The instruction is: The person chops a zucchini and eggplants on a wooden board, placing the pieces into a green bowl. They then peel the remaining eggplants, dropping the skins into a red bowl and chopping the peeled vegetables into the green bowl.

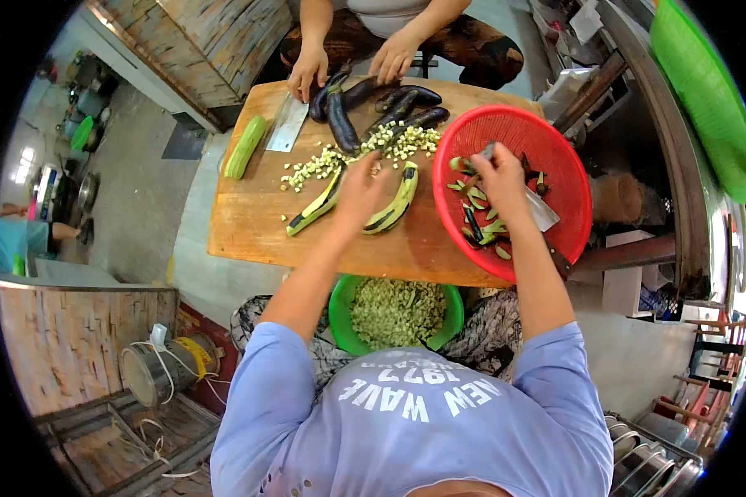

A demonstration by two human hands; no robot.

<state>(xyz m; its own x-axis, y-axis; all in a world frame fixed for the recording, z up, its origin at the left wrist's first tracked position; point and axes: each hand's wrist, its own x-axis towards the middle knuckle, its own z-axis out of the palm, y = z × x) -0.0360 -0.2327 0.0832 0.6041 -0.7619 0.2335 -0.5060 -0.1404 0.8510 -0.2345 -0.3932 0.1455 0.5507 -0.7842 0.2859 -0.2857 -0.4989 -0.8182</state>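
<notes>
My left hand [361, 195] is over the wooden board [273, 240], between two partly peeled eggplants [319, 203] and close to the diced eggplant [327, 161]. Its fingers are blurred. Inside the red colander [578, 178], my right hand [501, 178] has its fingers pinched around what looks like an eggplant trimming [464, 165]. More trimmings [477, 199] lie below it. A knife [544, 212] rests in the colander under my right forearm, its dark handle over the rim.
Opposite me, a person's hands [394, 56] touch whole dark eggplants [340, 120]. A cleaver [288, 124] and a peeled green vegetable [245, 147] lie at the board's left. Below the near edge, a green basin [340, 319] holds diced pieces. Shelving [638, 83] stands at right.
</notes>
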